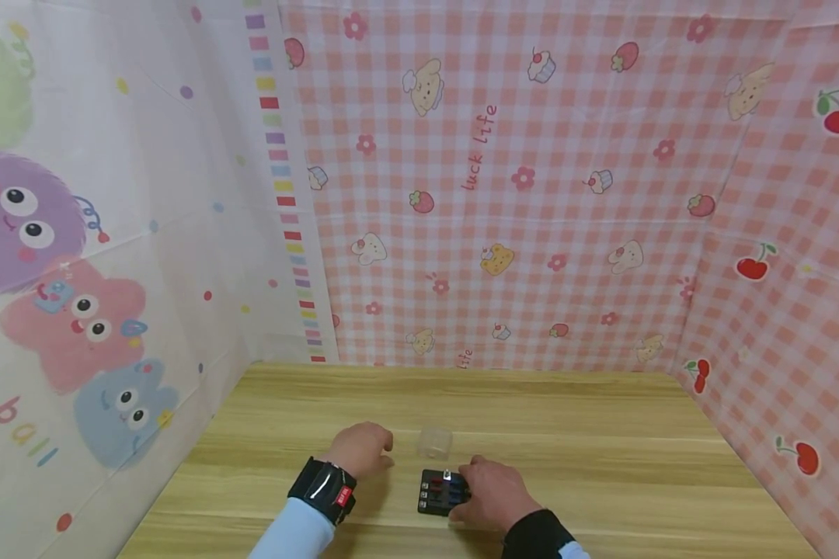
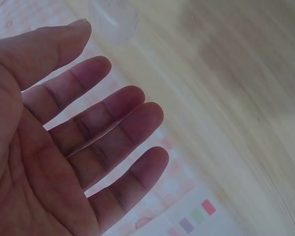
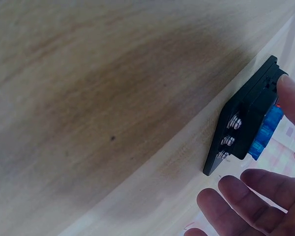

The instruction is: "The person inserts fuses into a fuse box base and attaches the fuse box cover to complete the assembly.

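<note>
— Your pale blue left sleeve (image 1: 290,534) is showing nearest, with a black wristband (image 1: 324,491) circling your wrist. What is your left hand (image 1: 360,450) holding?

— Nothing; its fingers are lying loosely straight, thumb apart. Just beside them, the clear piece (image 1: 435,443) is resting on the wooden table (image 1: 622,435).

— And your right hand (image 1: 495,492)?

— Its thumb and fingers are standing apart about the right side of the black fuse block (image 1: 432,497); I cannot tell whether the thumb is touching.

— Where is the block sitting?

— Nearer you than the clear piece, its silvery screws (image 3: 228,141) facing your right wrist camera.
</note>
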Available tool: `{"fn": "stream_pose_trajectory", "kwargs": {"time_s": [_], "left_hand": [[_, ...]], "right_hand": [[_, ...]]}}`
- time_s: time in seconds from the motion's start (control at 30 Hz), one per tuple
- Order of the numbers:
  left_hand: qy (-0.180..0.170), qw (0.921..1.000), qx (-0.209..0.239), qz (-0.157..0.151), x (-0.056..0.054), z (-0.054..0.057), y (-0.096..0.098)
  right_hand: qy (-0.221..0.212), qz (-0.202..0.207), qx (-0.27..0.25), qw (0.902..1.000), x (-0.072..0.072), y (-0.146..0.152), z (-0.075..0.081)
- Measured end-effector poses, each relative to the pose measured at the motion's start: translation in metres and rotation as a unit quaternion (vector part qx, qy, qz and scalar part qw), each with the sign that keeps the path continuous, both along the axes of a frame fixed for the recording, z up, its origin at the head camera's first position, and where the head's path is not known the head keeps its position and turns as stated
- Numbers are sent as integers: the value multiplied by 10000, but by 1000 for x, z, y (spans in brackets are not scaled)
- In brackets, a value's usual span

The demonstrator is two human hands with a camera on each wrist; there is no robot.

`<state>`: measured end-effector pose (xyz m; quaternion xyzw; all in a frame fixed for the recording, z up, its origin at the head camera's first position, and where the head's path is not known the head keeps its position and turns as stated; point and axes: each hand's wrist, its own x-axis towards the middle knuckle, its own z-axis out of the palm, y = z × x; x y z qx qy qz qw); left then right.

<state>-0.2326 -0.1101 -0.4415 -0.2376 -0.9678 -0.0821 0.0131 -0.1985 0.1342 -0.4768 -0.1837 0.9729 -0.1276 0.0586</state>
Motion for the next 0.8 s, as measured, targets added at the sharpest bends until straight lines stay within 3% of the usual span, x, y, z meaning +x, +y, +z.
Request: {"fn": "stream_pose_trajectory", "kwargs": {"time_s": [0.33,0.8], "left_hand": [[-363,9979,188,496,-3,9,-19],[-584,9960,173,656,0,-6,-37]], "right_hand": [[72,-24,134,9999,0,-1,1],[175,21,123,9998,4,1,2]]}}
